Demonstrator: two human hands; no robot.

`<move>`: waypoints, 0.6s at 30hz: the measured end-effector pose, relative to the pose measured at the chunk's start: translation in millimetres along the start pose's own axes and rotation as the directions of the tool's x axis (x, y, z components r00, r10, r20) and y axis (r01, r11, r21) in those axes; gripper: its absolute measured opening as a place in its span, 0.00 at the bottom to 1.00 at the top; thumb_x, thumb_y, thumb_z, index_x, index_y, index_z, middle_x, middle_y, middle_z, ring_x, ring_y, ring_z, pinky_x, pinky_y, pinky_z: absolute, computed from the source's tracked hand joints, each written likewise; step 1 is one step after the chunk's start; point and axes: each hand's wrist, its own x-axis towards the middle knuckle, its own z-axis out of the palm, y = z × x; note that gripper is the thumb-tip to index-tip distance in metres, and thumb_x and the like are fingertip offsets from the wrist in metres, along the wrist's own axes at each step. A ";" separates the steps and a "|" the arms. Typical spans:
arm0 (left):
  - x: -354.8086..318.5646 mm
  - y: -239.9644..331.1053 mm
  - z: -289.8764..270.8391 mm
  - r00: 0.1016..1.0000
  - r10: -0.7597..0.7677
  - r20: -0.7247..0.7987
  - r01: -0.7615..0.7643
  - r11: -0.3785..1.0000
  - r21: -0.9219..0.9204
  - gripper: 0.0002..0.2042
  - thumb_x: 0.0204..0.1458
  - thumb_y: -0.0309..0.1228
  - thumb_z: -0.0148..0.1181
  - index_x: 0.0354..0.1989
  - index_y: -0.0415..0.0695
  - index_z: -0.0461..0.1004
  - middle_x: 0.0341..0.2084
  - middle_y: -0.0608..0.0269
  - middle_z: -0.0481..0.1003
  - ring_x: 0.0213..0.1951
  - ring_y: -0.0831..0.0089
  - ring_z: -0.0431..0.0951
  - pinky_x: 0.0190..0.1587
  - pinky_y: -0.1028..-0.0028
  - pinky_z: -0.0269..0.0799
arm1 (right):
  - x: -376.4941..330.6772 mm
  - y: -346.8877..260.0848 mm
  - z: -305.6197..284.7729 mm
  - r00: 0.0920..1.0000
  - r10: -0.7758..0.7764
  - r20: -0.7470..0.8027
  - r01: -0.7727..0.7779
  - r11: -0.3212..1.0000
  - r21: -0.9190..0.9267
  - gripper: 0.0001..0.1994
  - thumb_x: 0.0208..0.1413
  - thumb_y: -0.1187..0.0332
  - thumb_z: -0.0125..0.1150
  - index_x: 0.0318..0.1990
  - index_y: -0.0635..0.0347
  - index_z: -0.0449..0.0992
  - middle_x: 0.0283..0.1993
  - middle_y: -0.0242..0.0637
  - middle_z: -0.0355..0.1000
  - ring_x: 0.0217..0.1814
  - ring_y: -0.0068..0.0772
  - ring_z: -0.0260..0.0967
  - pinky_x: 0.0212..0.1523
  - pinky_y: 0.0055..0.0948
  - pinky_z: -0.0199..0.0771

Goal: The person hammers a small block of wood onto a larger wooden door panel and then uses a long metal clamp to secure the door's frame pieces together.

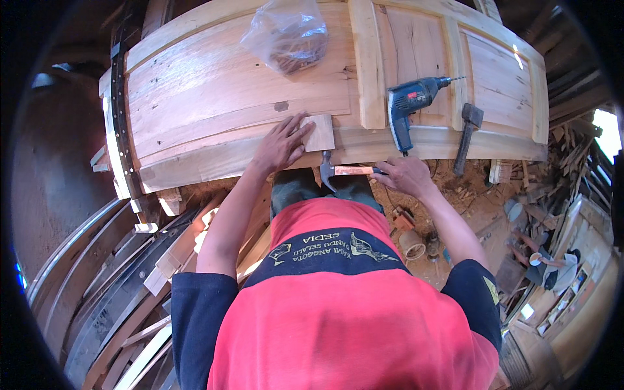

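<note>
My left hand [281, 144] holds a small square wooden block [321, 134] against the edge of a panelled wooden door [214, 84], with its fingers and thumb on the block's left side. A claw hammer [351, 170] with an orange handle is gripped in my right hand [404, 175]. The hammer's head sits at the near side of the block, appearing to touch it. Right of the block, a blue power drill [411, 103] lies on the door with its bit pointing right. A dark-headed mallet [467, 133] lies farther right, its handle reaching past the near edge.
A clear plastic bag [289, 39] with brown contents lies on the door's far part. A dark metal clamp bar [122, 130] crosses its left end. Boards [130, 305] are stacked at lower left. Wood shavings and a bucket [411, 244] are on the floor; another person [559, 270] is at right.
</note>
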 end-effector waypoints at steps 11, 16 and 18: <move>2.7 1.7 -3.4 0.999 -0.040 0.021 0.041 0.999 -0.005 0.33 0.54 0.35 0.56 0.72 0.51 0.59 0.73 0.52 0.53 0.70 0.49 0.58 0.71 0.56 0.56 | -0.9 -6.8 8.7 0.994 0.032 -0.100 -0.032 0.999 0.003 0.17 0.59 0.45 0.59 0.34 0.47 0.78 0.24 0.33 0.73 0.23 0.39 0.75 0.22 0.38 0.75; 2.7 4.2 -4.4 1.000 -0.027 0.008 0.027 1.000 -0.001 0.34 0.53 0.34 0.58 0.72 0.51 0.60 0.73 0.52 0.53 0.69 0.49 0.59 0.71 0.56 0.57 | -3.8 -0.4 8.7 0.992 -0.068 -0.106 0.076 0.994 0.075 0.17 0.59 0.44 0.59 0.36 0.46 0.78 0.25 0.32 0.73 0.24 0.39 0.76 0.22 0.38 0.75; 4.0 4.9 -5.4 0.999 -0.042 0.017 0.042 0.999 -0.023 0.34 0.52 0.33 0.59 0.71 0.51 0.60 0.73 0.52 0.54 0.69 0.49 0.59 0.71 0.57 0.57 | -2.8 2.5 14.3 0.995 -0.022 -0.096 0.028 0.998 0.062 0.17 0.59 0.44 0.59 0.36 0.46 0.78 0.26 0.32 0.74 0.25 0.39 0.77 0.22 0.39 0.76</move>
